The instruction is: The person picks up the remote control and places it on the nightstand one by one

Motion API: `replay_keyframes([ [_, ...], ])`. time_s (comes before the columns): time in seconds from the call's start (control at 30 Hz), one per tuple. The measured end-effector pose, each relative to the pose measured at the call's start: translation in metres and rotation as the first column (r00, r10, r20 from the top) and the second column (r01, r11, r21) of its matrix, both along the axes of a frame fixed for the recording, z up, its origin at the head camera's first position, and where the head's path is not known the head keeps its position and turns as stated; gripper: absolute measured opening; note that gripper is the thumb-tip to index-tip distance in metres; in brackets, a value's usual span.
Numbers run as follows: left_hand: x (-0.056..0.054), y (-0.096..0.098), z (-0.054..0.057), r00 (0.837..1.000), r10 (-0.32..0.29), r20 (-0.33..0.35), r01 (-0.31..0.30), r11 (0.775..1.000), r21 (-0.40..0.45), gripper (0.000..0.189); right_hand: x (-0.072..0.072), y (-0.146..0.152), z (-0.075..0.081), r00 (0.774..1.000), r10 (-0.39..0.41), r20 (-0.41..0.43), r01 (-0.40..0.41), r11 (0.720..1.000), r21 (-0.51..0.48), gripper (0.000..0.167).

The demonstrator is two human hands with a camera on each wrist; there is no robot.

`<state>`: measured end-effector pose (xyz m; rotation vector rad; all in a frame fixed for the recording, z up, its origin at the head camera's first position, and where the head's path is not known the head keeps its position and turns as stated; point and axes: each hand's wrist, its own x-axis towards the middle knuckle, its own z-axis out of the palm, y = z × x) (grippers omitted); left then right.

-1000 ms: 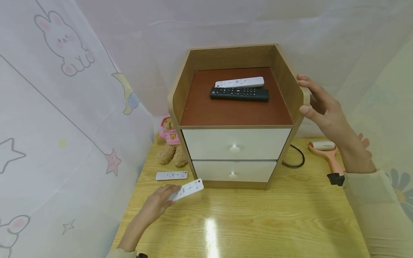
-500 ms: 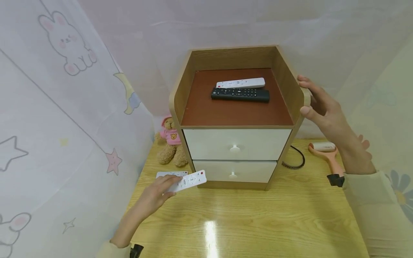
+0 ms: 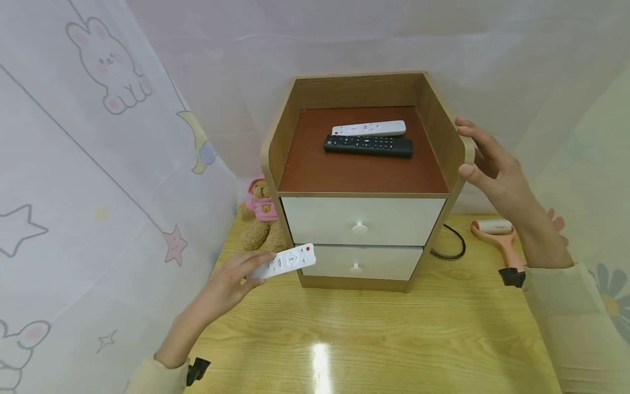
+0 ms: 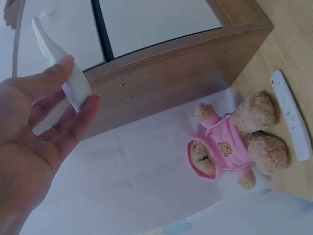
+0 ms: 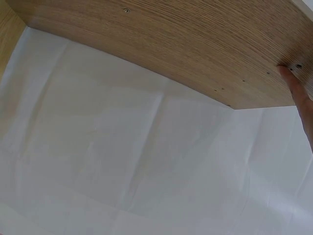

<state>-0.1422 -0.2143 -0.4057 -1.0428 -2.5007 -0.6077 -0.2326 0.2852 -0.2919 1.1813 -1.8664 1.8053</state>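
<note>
My left hand point(image 3: 233, 282) pinches a white remote control point(image 3: 290, 259) between thumb and fingers. The remote is raised off the table, in front of the lower left corner of a small wooden cabinet point(image 3: 364, 282). In the left wrist view the same remote point(image 4: 76, 88) appears edge-on beside the cabinet's side. My right hand point(image 3: 497, 169) rests against the cabinet's right side panel, thumb at the front edge; in the right wrist view one finger point(image 5: 296, 88) touches the outer wood. On the cabinet's top lie a black remote point(image 3: 369, 146) and another white remote point(image 3: 374, 128).
Left of the cabinet sits a teddy bear point(image 3: 263, 210) in a pink hoodie. A further white remote point(image 4: 292, 117) lies on the table near its feet. To the right are an orange-handled lint roller point(image 3: 502, 241) and a black coiled cord point(image 3: 455, 249). Two white drawers are closed.
My left hand has lifted the white remote upward from the table, now covering the other remote in the head view. The right hand stays on the cabinet's side.
</note>
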Motion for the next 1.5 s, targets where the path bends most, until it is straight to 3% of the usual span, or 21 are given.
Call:
replay_keyframes([
  [0.23,0.0,0.008,0.024,0.997,-0.067,-0.047,0.068,0.998,0.02,0.067,-0.004,0.001,-0.003,1.0,0.009,0.004,-0.009,1.0,-0.013,0.055],
  [0.67,-0.012,0.031,0.085,0.971,-0.176,-0.163,0.178,0.984,0.0,0.061,-0.004,0.001,-0.004,1.0,0.018,0.011,-0.018,1.0,-0.02,0.055],
  [0.73,-0.014,0.034,0.091,0.965,-0.194,-0.179,0.196,0.981,-0.005,0.051,-0.002,-0.001,-0.002,1.0,0.02,0.004,-0.02,1.0,-0.012,0.054],
  [0.93,-0.021,0.042,0.108,0.952,-0.232,-0.202,0.232,0.972,-0.024,0.053,-0.004,0.003,-0.005,1.0,0.01,0.006,-0.01,1.0,-0.005,0.055],
  [1.5,-0.041,0.071,0.152,0.946,-0.249,-0.207,0.24,0.968,-0.068,0.053,-0.005,0.004,-0.007,1.0,0.014,0.019,-0.014,1.0,-0.019,0.056],
])
